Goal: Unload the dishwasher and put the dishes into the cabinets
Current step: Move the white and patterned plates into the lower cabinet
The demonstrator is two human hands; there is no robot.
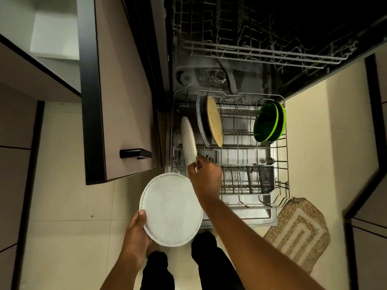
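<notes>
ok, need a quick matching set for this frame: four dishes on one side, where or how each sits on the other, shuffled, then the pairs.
Things:
1. flat white plate
2. edge-on white plate
3. yellow woven disc
4. green dishes

States:
A. upright at the right end of the lower rack
B. held level over the floor by the left hand
C. gripped at its lower edge by the right hand
D. upright beside a grey speckled plate

Pairs: 1-B, 2-C, 3-D, 4-A

No text, label, brand, number or sign can be read on anything shown here.
</notes>
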